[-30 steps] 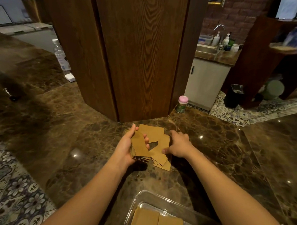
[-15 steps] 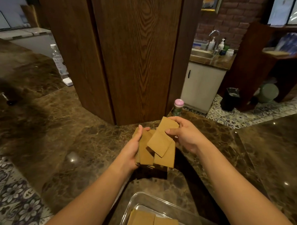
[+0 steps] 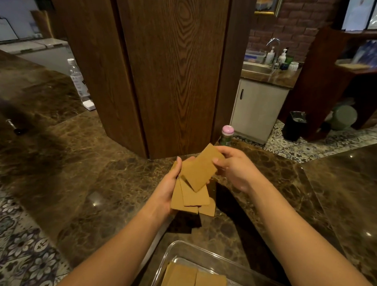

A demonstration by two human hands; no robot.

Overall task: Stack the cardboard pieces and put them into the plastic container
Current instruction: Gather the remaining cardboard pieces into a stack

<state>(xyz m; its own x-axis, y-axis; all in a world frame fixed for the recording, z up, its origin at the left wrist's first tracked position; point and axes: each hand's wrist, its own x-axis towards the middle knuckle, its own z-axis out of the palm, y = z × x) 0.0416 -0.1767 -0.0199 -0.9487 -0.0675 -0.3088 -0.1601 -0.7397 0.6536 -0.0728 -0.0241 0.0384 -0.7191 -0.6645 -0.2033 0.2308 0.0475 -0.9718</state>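
Note:
My left hand [image 3: 167, 189] grips a loose, uneven stack of brown cardboard pieces [image 3: 188, 199] above the marble counter. My right hand [image 3: 234, 168] pinches the upper corner of the top cardboard piece [image 3: 200, 169], which lies tilted across the stack. A clear plastic container [image 3: 172, 250] stands at the near edge of the counter, below my arms, with two flat stacks of cardboard [image 3: 193, 281] side by side inside it.
A wide wooden pillar [image 3: 164, 72] rises from the counter just behind my hands. A small pink-lidded jar [image 3: 226, 134] stands beside it on the right. A water bottle [image 3: 77, 81] and a white block [image 3: 88, 105] sit far left. Tiled floor lies beyond the counter edges.
Both hands have lifted the cardboard pieces off the counter. The right hand went from pressing pieces flat to holding the top piece against the stack in my left hand.

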